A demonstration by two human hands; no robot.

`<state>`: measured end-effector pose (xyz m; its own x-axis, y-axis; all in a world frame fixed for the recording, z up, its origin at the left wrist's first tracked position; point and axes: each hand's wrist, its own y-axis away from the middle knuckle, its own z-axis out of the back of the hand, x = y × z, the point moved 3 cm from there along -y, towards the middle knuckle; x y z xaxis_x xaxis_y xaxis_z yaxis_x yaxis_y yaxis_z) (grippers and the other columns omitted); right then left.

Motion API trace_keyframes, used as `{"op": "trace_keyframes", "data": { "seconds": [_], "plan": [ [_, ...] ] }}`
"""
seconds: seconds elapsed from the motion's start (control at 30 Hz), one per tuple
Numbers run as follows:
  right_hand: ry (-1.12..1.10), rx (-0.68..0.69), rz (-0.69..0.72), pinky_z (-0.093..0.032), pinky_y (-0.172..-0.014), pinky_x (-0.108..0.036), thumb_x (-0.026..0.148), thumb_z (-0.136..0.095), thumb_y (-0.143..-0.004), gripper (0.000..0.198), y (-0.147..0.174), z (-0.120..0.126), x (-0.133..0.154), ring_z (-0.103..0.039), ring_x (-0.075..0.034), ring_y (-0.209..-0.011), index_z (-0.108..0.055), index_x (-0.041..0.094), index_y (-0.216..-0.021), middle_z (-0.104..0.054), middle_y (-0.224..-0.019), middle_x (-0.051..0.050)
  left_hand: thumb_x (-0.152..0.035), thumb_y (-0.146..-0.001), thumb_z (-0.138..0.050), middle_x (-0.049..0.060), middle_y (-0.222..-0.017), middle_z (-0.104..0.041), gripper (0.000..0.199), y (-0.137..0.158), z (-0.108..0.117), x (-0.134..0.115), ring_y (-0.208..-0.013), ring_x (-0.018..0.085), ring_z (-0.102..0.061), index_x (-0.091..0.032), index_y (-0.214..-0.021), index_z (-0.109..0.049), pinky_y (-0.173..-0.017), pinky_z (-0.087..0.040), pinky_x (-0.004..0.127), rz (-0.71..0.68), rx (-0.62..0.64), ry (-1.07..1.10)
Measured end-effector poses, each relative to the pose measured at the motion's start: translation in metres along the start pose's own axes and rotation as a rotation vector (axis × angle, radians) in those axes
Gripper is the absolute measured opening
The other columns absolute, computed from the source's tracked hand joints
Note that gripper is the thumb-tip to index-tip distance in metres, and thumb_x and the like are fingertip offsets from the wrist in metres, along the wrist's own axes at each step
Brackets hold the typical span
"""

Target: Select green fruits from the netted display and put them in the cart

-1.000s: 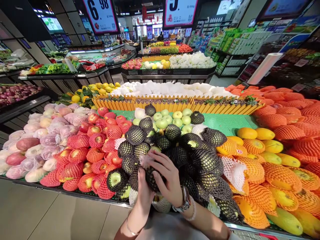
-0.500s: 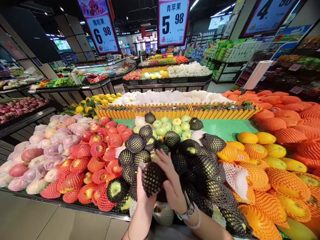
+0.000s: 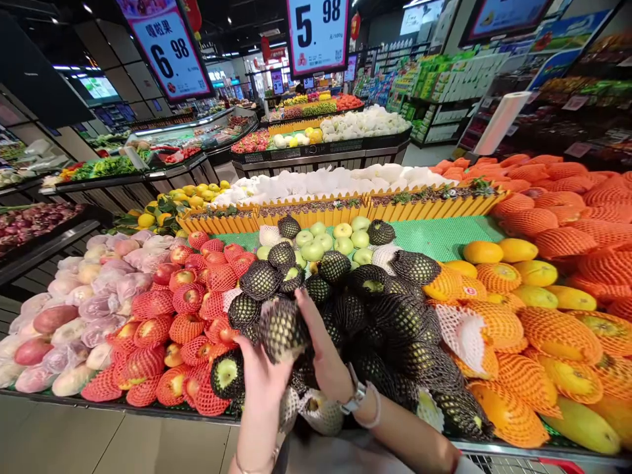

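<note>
A green apple in a black foam net (image 3: 282,330), a little blurred, rests in my left hand (image 3: 264,372), which cups it from below with the thumb at its left. My right hand (image 3: 323,349) is upright at the apple's right side, fingers stretched out; whether it touches the net I cannot tell. Beneath and around both hands lies a heap of green apples in black nets (image 3: 405,322). Bare green apples (image 3: 313,250) sit farther back. Close to my left wrist is another netted apple (image 3: 227,374) with its green top showing.
Red apples in red nets (image 3: 153,329) and bagged pale fruit (image 3: 106,306) lie to the left. Yellow mangoes in orange nets (image 3: 557,329) fill the right. A low yellow fence (image 3: 306,214) runs behind. Price screens (image 3: 316,33) hang overhead. A metal cart edge (image 3: 513,463) shows at lower right.
Both hands and the netted apple have shifted slightly left and up in view. My right hand's fingers have moved from over the apple to its right side. The camera view has tilted slightly.
</note>
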<state>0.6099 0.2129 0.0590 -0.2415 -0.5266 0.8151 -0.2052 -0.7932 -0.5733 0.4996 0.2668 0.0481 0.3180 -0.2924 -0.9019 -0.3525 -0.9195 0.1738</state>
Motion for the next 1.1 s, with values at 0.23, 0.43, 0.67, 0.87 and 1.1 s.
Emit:
{"op": "trace_keyframes", "data": {
  "seconds": [0.23, 0.43, 0.67, 0.87, 1.1],
  "plan": [
    [-0.107, -0.581, -0.086, -0.033, -0.119, -0.054, 0.054, -0.041, -0.099, 0.045, 0.011, 0.099, -0.005, -0.047, -0.027, -0.139, -0.057, 0.031, -0.134, -0.054, -0.147, -0.005, -0.056, -0.076, -0.068, 0.01, -0.119, -0.071, 0.043, -0.07, 0.005, -0.037, -0.126, 0.029, -0.059, -0.025, -0.105, -0.066, -0.099, -0.055, 0.044, -0.016, -0.122, 0.114],
    [0.195, -1.098, -0.067, -0.045, -0.107, -0.053, 0.033, -0.067, -0.084, 0.024, 0.076, 0.207, 0.01, -0.069, -0.023, -0.097, -0.071, 0.019, -0.102, -0.071, -0.106, -0.007, -0.047, -0.06, -0.081, 0.01, -0.12, -0.067, 0.064, -0.1, -0.006, -0.051, -0.118, 0.031, -0.061, -0.021, -0.114, -0.058, -0.109, -0.043, 0.048, -0.337, 0.001, -0.522],
    [0.527, -1.425, -0.085, -0.05, -0.099, -0.047, 0.035, -0.066, -0.08, 0.023, 0.149, 0.284, 0.04, -0.067, -0.019, -0.085, -0.069, 0.016, -0.092, -0.07, -0.094, -0.005, -0.043, -0.075, -0.065, 0.01, -0.113, -0.06, 0.046, -0.134, -0.037, -0.019, -0.112, 0.031, -0.058, -0.017, -0.112, -0.057, -0.105, -0.044, 0.049, -0.559, 0.586, -1.294],
    [0.808, -1.394, -0.267, -0.051, -0.094, -0.049, 0.041, -0.063, -0.084, 0.03, 0.181, 0.306, 0.052, -0.068, -0.023, -0.093, -0.07, 0.016, -0.1, -0.072, -0.102, -0.01, -0.046, -0.078, -0.061, 0.015, -0.119, -0.056, 0.05, -0.162, -0.016, 0.01, -0.113, 0.036, -0.058, -0.016, -0.117, -0.055, -0.101, -0.046, 0.05, -0.649, 0.731, -1.482],
    [0.939, -0.611, -0.435, -0.045, -0.106, -0.051, 0.042, -0.06, -0.09, 0.036, 0.141, 0.271, -0.002, -0.058, -0.031, -0.123, -0.066, 0.029, -0.122, -0.061, -0.136, -0.01, -0.067, -0.085, -0.054, 0.016, -0.129, -0.057, 0.067, -0.149, -0.005, -0.001, -0.123, 0.037, -0.052, -0.017, -0.129, -0.049, -0.108, -0.04, 0.054, -0.645, 0.658, -1.491]
  ]
}}
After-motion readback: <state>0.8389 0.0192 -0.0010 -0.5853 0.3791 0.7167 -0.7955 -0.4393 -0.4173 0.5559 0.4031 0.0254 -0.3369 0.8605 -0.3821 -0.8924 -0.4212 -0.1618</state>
